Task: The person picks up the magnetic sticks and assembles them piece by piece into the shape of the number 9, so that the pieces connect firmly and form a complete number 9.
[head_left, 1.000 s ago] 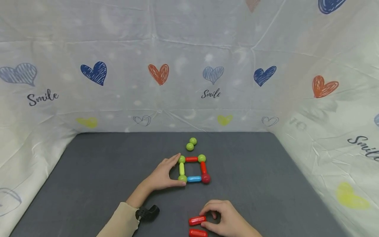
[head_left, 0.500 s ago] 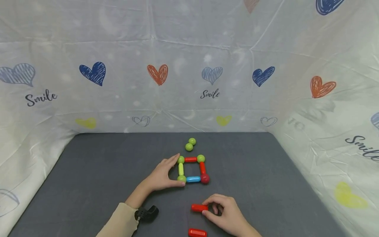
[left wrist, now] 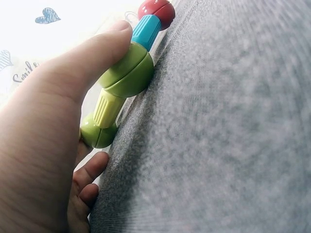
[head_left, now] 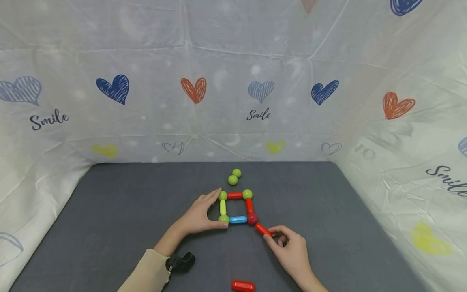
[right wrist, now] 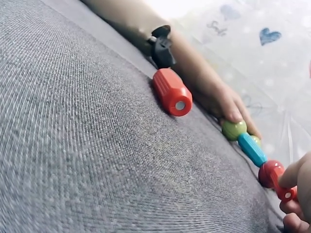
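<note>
A square of magnetic rods and balls lies on the dark table. Its corners are green balls and one red ball (head_left: 252,219); its sides are two red rods, a yellow-green rod (head_left: 223,207) and a blue rod (head_left: 238,220). My left hand (head_left: 198,215) holds the square's left side, thumb at the near green ball (left wrist: 129,73) and fingers at the far green ball (head_left: 223,196). Between thumb and fingertips my right hand (head_left: 290,247) pinches a loose red magnetic rod (head_left: 263,229). That rod slants toward the red ball, its far end right at it.
Another red rod (head_left: 243,286) lies near the front edge of the view, its metal end showing in the right wrist view. Beyond the square sit two green balls (head_left: 232,180) side by side. A white cloth (head_left: 219,121) printed with hearts hangs behind the table (head_left: 146,194).
My right hand has carried the red rod from beside the other loose rod, forward and right, up to the red ball, turning it to a slant. The left hand stays put.
</note>
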The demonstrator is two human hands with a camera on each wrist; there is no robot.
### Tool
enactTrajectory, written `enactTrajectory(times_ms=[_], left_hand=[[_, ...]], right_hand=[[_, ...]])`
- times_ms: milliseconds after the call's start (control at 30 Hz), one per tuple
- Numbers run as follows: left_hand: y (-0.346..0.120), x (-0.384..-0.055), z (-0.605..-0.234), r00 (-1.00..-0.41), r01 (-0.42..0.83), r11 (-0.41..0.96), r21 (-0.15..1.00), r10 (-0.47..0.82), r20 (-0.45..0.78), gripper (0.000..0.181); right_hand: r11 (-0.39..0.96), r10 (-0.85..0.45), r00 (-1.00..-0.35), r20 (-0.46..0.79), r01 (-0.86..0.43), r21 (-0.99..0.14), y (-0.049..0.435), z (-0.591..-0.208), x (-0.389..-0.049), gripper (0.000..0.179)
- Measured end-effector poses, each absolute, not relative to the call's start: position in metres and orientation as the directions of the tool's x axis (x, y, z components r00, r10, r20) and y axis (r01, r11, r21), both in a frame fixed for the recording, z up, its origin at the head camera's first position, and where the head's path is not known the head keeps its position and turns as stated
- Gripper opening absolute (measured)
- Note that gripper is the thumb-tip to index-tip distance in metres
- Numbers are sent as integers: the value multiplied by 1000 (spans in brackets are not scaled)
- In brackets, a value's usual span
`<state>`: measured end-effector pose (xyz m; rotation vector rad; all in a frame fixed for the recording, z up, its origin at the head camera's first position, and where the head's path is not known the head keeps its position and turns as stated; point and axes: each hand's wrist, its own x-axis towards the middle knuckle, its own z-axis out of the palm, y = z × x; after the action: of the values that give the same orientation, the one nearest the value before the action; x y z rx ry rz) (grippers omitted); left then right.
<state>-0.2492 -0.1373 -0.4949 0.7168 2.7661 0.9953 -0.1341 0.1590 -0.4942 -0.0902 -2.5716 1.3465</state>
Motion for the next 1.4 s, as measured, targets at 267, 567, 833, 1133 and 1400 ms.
enactTrajectory(times_ms=[267, 567, 833, 1133, 1400], left_hand=[[-136, -248, -494, -882, 386, 680, 623, 469, 34, 118], [-138, -249, -495, -885, 388, 681, 622, 464, 43, 119], [-138, -250, -495, -881, 390, 674, 628, 471, 43, 119], [-139, -250, -495, -879, 394, 674, 625, 475, 42, 119], [-138, -249, -494, -880, 397, 673, 624, 473, 49, 118]], right_hand=[[571, 178, -972, 153, -25, -820, 157, -492, -135, 13], [568, 79, -988, 132, -64, -821, 152, -493, -134, 17], [566, 37, -988, 149, -102, -818, 149, -497, -132, 21], [566, 37, -984, 173, -122, -815, 148, -498, -132, 22], [579, 44, -982, 183, -125, -806, 149, -497, -132, 22]])
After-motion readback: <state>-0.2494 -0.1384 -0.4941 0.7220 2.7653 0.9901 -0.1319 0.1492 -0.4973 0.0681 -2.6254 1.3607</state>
